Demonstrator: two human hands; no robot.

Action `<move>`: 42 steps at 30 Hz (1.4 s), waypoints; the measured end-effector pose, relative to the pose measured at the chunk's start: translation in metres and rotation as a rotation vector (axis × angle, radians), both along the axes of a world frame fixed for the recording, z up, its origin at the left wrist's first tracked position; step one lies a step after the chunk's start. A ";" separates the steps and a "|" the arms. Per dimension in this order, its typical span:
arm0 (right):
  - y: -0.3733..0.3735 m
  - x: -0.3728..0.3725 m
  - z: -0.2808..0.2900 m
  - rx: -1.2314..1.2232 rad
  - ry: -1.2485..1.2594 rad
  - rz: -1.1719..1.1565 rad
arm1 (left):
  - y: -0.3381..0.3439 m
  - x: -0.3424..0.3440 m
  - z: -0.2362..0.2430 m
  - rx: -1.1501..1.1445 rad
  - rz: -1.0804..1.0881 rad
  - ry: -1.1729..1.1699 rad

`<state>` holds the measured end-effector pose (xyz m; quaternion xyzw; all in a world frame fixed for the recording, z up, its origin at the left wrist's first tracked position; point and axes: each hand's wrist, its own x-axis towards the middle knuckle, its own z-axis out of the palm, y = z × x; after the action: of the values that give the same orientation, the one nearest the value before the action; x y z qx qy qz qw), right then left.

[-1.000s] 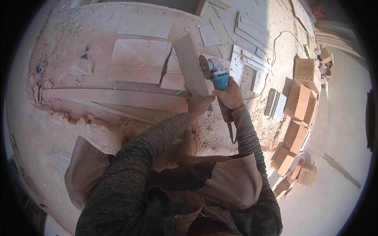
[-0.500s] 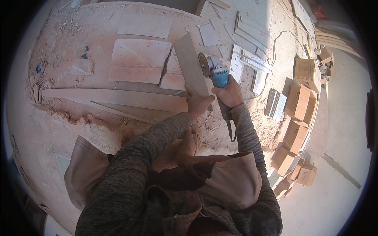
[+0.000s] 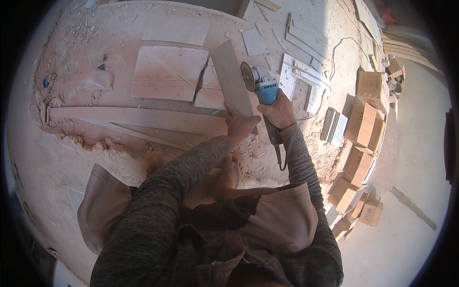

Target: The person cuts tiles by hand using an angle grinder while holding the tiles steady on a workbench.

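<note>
In my left hand (image 3: 240, 123) is the near end of a long grey-beige tile strip (image 3: 231, 76), tilted with its far end up and to the left. My right hand (image 3: 279, 111) grips a teal angle grinder (image 3: 267, 91) around its body. The grinder's round disc (image 3: 247, 76) stands beside the strip's right edge; whether it touches is hard to tell. A dark cord (image 3: 279, 155) hangs from the tool's rear end. Under the strip's left side lies a cracked white slab (image 3: 167, 71) dusted with reddish powder.
A long curved strip (image 3: 138, 117) lies on the dusty floor to the left. Loose tile pieces (image 3: 254, 42) and white offcuts (image 3: 288, 79) lie beyond the grinder. Cardboard boxes (image 3: 361, 124) line the right side. A cable (image 3: 337, 48) trails across the floor. My bare foot (image 3: 237, 165) is close behind my left hand.
Hardly anything differs. Both hands keep their grips, with the strip and the grinder in nearly the same places; the whole view has shifted very slightly.
</note>
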<state>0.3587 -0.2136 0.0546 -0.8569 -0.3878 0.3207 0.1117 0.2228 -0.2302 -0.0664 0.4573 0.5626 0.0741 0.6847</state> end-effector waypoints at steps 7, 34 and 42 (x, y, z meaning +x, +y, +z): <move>0.002 -0.002 0.003 -0.004 0.013 -0.012 | -0.002 0.002 -0.009 0.002 0.030 0.010; 0.010 -0.002 0.004 -0.003 0.013 -0.004 | 0.003 -0.002 -0.001 -0.022 -0.024 -0.004; 0.011 0.000 -0.003 0.010 0.012 -0.004 | 0.000 -0.001 -0.008 -0.013 0.026 -0.020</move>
<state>0.3589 -0.2027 0.0516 -0.8551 -0.3871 0.3238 0.1188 0.2218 -0.2300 -0.0741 0.4450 0.5618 0.0840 0.6923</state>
